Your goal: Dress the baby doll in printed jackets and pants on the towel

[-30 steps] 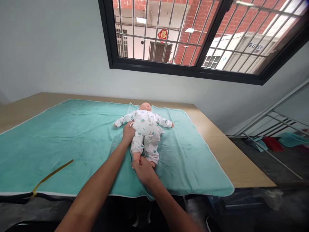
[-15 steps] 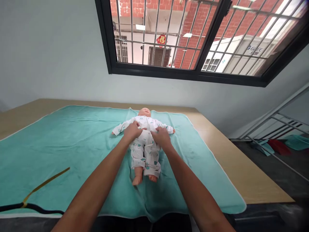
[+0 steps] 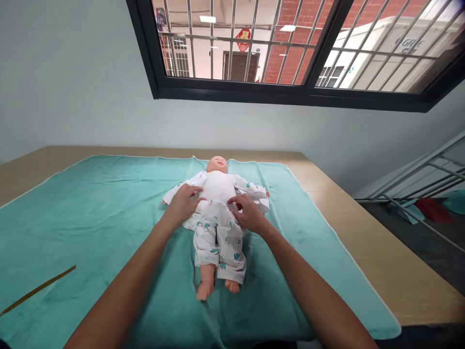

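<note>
A baby doll (image 3: 217, 166) lies on its back on a teal blanket (image 3: 119, 208), head toward the wall, bare feet toward me. Its white patterned jacket (image 3: 250, 186) is spread apart at the front, baring a white chest (image 3: 219, 186). White patterned trousers (image 3: 218, 228) cover the legs. My left hand (image 3: 185, 204) is over the jacket's left side by the waist, thumb and fingers apart. At the right of the waist, my right hand (image 3: 247, 212) has curled fingers pinching at the trousers' waistband; the exact grip is partly hidden.
A thin brownish-yellow strip (image 3: 39, 288) lies on the blanket at the left. The wooden table (image 3: 348, 232) shows around the blanket. Behind are a white wall and a barred, black-framed window (image 3: 232, 92). A metal rack (image 3: 417, 179) stands at the right.
The jacket front has come apart, showing the white chest. My left hand has moved left and my right hand slightly right. The view has shifted downward.
</note>
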{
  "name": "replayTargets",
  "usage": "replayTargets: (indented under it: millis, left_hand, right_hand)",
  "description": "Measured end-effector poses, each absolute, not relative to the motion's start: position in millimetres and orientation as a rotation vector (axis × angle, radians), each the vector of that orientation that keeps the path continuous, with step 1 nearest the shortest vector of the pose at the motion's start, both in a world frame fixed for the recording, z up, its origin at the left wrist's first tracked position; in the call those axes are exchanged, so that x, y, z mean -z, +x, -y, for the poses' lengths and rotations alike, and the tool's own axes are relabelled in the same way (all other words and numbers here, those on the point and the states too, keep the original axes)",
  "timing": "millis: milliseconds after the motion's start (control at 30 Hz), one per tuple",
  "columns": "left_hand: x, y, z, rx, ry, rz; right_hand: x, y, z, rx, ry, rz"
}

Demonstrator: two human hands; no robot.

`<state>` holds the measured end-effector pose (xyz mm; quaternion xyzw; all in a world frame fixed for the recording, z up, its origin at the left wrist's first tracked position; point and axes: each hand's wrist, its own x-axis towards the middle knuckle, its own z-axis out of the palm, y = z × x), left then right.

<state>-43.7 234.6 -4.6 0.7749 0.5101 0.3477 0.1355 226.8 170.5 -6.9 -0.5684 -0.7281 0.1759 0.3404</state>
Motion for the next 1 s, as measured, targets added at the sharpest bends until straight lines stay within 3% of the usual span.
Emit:
replayTargets:
  millis: [100, 233, 400, 567, 633, 767, 867, 1000]
  left_hand:
    - [0, -31, -222, -0.832, 2.310, -1.225]
    - [-18, -28, -210, -0.536, 2.260, -1.063]
    - [-30, -32, -202, -0.481, 2.165, -0.927]
    - [-31, -34, -215, -0.441, 2.056, -1.009]
    - [-30, -32, -226, -0.521, 1.970, -1.034]
    - [-23, -26, -244, -0.694, 1.471, -0.843]
    - [-10, -24, -249, -0.794, 1.117, -0.723]
    - [16, -28, -256, -0.900, 1.111, -0.862]
  right_hand:
    - [-4, 218, -165, -0.790, -1.302, 2.019]
    - [-21, 221, -152, -0.947, -1.203, 2.193]
    - [-26, 219, -152, -0.891, -1.421, 2.186]
    - [1, 227, -180, -0.480, -1.504, 1.892]
    - [14, 229, -192, -0.494, -1.469, 1.796]
    - [31, 229, -203, -0.751, -1.351, 1.605]
    - [38, 233, -202, -1.127, -1.214, 1.346]
    - [39, 242, -198, -1.434, -1.026, 1.111]
